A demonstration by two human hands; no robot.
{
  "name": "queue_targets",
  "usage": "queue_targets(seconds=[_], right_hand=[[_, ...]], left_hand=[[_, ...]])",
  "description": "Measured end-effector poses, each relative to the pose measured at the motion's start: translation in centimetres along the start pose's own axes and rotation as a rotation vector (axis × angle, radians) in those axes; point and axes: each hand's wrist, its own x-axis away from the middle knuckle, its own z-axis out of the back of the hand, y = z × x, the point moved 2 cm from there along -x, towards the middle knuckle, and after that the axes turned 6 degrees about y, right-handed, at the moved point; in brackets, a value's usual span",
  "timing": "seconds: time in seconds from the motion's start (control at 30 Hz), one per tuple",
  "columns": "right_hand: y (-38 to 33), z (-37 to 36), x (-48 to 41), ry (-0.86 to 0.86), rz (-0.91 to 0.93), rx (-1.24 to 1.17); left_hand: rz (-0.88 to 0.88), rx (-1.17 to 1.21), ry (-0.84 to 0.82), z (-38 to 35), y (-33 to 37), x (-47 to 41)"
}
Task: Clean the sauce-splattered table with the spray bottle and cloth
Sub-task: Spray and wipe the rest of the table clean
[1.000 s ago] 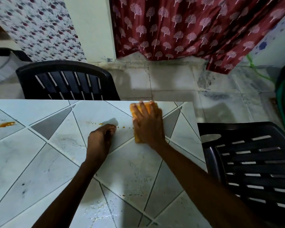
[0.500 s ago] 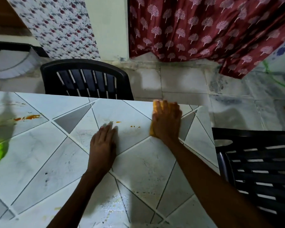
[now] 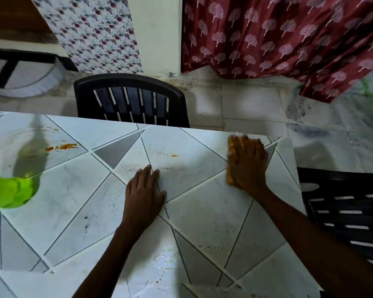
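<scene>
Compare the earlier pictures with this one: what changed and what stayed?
The left hand, curled into a fist a second ago, has opened and lies flat on the table. Nothing was picked up or released. The right hand still presses the orange cloth; sauce streaks remain.

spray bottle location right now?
Head view: the green spray bottle sits far left on the table, cut off by the frame edge, well left of the left hand and nearer the camera than the orange sauce streak.

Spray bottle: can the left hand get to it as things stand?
Probably yes: the left hand lies flat, holding nothing, and only open table separates it from the spray bottle.
</scene>
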Motion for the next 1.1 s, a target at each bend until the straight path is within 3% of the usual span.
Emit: queue_targets(seconds=[0.07, 0.2, 0.33, 0.4, 0.47, 0.53, 0.6, 0.77, 0.9, 0.97, 1.1], right_hand=[[-5.0, -0.4, -2.4, 0.017, 0.014, 0.009], [-13.2, -1.1, 1.5, 0.019, 0.333, -0.011], [-8.8, -0.7, 9.2, -0.106, 0.576, -0.010], [-4.3, -0.5, 9.2, -0.089, 0.465, -0.004], [-2.0, -0.6, 5.8, -0.044, 0.219, -0.001], [-3.9, -0.8, 0.8, 0.013, 0.026, -0.011], [-9.2, -0.9, -3.1, 0.015, 0.013, -0.020], [-19.6, -1.9, 1.2, -0.011, 0.461, -0.041], [-14.3, -1.0, 7.0, -0.082, 0.786, -0.034], [-11.5, -1.3, 4.3, -0.059, 0.747, 0.005], [-16.0, -1.8, -4.1, 0.021, 0.359, 0.028]], left_hand=[[0.009, -0.002, 0.005, 0.2, -0.3, 0.1], [0.038, 0.005, 0.021, 0.5, -1.4, 0.8], [0.053, 0.036, 0.027, 0.4, -2.1, 1.2], [0.056, 0.060, 0.034, 0.2, -2.0, 1.2], [0.063, 0.076, 0.047, 0.2, -2.1, 1.2], [0.063, 0.097, 0.062, 0.1, -2.3, 1.2], [0.079, 0.120, 0.079, 0.3, -2.7, 1.3], [0.140, 0.096, 0.133, 1.0, -5.0, 2.1], [0.152, 0.122, 0.176, 1.4, -6.7, 2.6], [0.149, 0.136, 0.180, 1.4, -7.0, 2.6], [0.122, 0.147, 0.209, 1.6, -6.9, 2.8]])
